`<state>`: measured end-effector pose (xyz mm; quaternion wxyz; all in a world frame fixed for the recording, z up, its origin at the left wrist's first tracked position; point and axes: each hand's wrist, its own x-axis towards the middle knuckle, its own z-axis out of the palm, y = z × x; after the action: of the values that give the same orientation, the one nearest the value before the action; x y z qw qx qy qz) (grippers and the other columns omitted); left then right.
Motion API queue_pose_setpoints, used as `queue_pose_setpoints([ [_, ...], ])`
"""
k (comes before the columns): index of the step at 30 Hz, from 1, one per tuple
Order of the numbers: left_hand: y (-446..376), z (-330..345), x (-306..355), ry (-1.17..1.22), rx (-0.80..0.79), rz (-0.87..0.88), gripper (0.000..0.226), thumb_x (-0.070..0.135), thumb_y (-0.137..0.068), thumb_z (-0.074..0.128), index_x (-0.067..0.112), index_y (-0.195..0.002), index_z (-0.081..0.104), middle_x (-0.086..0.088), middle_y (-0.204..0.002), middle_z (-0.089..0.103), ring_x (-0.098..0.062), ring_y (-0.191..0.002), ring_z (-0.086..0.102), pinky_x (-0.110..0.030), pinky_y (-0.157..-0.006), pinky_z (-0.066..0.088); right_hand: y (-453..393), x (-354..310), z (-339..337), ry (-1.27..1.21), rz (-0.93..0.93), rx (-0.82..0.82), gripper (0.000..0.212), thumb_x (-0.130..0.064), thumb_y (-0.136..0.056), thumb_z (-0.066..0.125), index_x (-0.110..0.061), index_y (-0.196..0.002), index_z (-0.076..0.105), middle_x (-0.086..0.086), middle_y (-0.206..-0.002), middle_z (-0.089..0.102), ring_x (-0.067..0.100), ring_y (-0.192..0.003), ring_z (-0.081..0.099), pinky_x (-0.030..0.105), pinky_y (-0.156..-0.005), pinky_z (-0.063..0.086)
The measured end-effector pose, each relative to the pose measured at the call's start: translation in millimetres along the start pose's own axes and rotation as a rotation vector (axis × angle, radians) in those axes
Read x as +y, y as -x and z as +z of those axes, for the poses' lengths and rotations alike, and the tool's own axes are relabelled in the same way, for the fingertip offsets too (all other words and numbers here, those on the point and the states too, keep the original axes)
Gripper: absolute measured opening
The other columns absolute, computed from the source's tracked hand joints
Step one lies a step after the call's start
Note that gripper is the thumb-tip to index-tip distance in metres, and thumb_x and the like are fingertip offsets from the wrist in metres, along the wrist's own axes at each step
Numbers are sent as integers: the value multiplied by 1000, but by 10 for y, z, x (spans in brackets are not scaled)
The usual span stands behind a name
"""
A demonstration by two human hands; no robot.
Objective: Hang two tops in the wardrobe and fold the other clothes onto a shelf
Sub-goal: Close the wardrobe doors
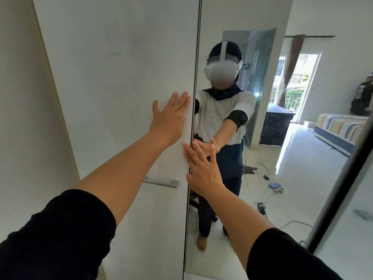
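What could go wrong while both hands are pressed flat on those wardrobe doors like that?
1. The right hand lies across the dark seam between the white door and the mirrored door; fingers could get pinched if a door shifts.
2. The left hand pushes on bare panel well above the metal handle, so it may slip.
3. Palms on the mirror will likely leave smudges.

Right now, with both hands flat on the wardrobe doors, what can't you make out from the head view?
- Wardrobe inside: hidden behind the white door and mirrored door; no tops, hangers or shelf show.
- Left hand and right hand: palms face away, so contact pressure is unreadable.
- Handle: partly covered by the left forearm.
- Small items on the reflected floor: too small to name.
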<state>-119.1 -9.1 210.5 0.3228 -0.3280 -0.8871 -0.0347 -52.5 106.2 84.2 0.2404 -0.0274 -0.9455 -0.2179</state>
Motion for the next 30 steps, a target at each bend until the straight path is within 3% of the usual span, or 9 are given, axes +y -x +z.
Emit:
queue_pose_setpoints([
  [3, 1, 4, 117, 53, 200, 32, 56, 28, -101, 34, 23, -152, 10, -5, -157, 20, -22, -148, 4, -58, -111, 8, 78, 145, -56, -1, -42, 48, 63, -37, -98, 29, -18, -152, 4, -3, -160, -8, 20, -146, -14, 50, -97, -39],
  [7, -71, 40, 273, 78, 274, 4, 53, 37, -101, 31, 27, -151, 15, -9, -156, 24, -24, -148, 7, -60, -111, 0, 508, 709, -2, 92, 103, 81, 63, -34, -82, 59, -16, -141, 45, 1, -151, 37, 23, -145, 23, 57, -111, -1],
  [11, -266, 85, 737, 79, 414, 63, 52, 37, -102, 25, 26, -151, 11, -2, -160, 8, -21, -148, 6, -61, -109, -1, 1065, 1420, 84, 214, 269, 29, 64, -35, -84, 58, -18, -143, 41, 4, -154, 31, 25, -146, 8, 64, -112, 8],
  [16, -527, -236, 1892, 109, 424, 369, 52, 44, -98, 18, 27, -147, 14, -5, -154, 31, -26, -140, 33, -53, -110, 20, 1602, 2060, -117, 260, 400, -15, 69, -34, -72, 72, -14, -135, 50, 5, -144, 47, 27, -139, 36, 65, -109, 8],
  [18, -627, -313, 2350, 135, 383, 464, 57, 49, -97, 17, 30, -150, 7, -1, -159, 16, -24, -145, 19, -51, -114, 12, 1773, 2313, -149, 286, 444, -21, 67, -33, -71, 74, -11, -132, 55, 6, -140, 52, 27, -137, 38, 63, -112, 1],
  [21, -770, -315, 2939, 77, 276, 527, 65, 43, -100, 28, 28, -147, -14, 2, -160, -11, -22, -147, -8, -50, -116, 0, 1985, 2611, -259, 297, 456, -118, 66, -36, -80, 65, -10, -138, 48, 7, -146, 44, 27, -143, 27, 61, -108, -13],
  [23, -820, -290, 3218, 42, 258, 547, 66, 40, -101, 30, 26, -149, -14, 2, -159, -13, -21, -147, -11, -51, -115, 1, 2082, 2783, -253, 325, 433, -182, 65, -40, -90, 52, -11, -145, 34, 6, -154, 29, 26, -147, 10, 59, -106, -24],
  [26, -923, -247, 3517, 21, 217, 575, 76, 43, -99, 37, 26, -147, -20, -1, -159, -14, -23, -146, -14, -53, -115, 1, 2154, 2985, -252, 324, 429, -193, 64, -41, -87, 55, -10, -142, 41, 6, -152, 35, 26, -146, 15, 57, -107, -27],
  [30, -1005, -287, 3781, 17, 204, 589, 72, 31, -101, 36, 29, -147, -19, -5, -159, -12, -24, -146, -16, -52, -114, -6, 2220, 3137, -151, 387, 312, -281, 60, -34, -98, 31, -15, -151, 11, 1, -161, -1, 24, -145, -19, 64, -105, -24],
])
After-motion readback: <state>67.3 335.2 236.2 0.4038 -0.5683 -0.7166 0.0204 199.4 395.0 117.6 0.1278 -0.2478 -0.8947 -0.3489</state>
